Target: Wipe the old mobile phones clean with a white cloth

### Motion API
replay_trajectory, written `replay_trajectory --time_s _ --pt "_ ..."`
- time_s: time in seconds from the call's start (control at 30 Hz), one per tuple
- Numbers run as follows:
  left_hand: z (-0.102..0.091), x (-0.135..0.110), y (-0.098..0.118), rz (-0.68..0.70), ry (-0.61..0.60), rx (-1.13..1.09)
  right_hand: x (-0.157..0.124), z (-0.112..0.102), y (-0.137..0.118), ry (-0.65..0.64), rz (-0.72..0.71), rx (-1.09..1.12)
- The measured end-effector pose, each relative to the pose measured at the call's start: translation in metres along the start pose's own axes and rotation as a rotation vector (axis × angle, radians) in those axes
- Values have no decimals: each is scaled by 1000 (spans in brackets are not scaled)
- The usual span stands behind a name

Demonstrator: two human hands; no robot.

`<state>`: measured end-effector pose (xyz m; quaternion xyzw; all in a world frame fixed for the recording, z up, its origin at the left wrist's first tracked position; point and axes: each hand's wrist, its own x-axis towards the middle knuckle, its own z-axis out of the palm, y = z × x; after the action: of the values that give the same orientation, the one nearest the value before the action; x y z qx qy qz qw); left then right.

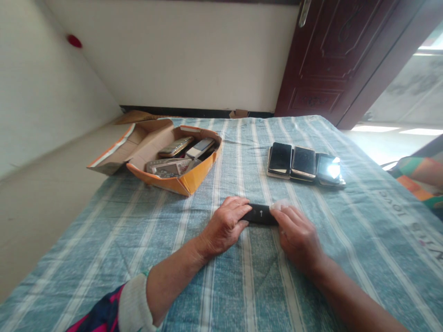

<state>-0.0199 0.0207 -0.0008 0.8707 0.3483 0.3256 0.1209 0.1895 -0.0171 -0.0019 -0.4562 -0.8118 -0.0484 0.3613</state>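
Note:
A small black phone (260, 215) lies flat on the striped blue cloth (311, 276) in front of me. My left hand (224, 227) grips its left end with curled fingers. My right hand (296, 236) holds its right end, fingers closed over the edge. A pale scrap shows at my right fingertips, too small to name. Both forearms rest on the cloth.
An open orange cardboard box (180, 184) holding several old phones sits at the back left. Three smartphones (303, 163) lie side by side at the back right. A dark wooden door (332, 60) stands behind; a colourful fabric (422, 177) is at the right edge.

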Motion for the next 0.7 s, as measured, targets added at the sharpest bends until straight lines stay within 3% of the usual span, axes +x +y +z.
replay_trajectory --time_s 0.27,0.53,0.7 --pt "1 0 0 -1 4 5 -3 4 -4 31 -109 -43" --pt "2 -1 -1 -5 8 15 1 5 -24 -22 -210 87" --pt "2 -1 -1 -7 16 14 0 6 -14 -35 -172 11"
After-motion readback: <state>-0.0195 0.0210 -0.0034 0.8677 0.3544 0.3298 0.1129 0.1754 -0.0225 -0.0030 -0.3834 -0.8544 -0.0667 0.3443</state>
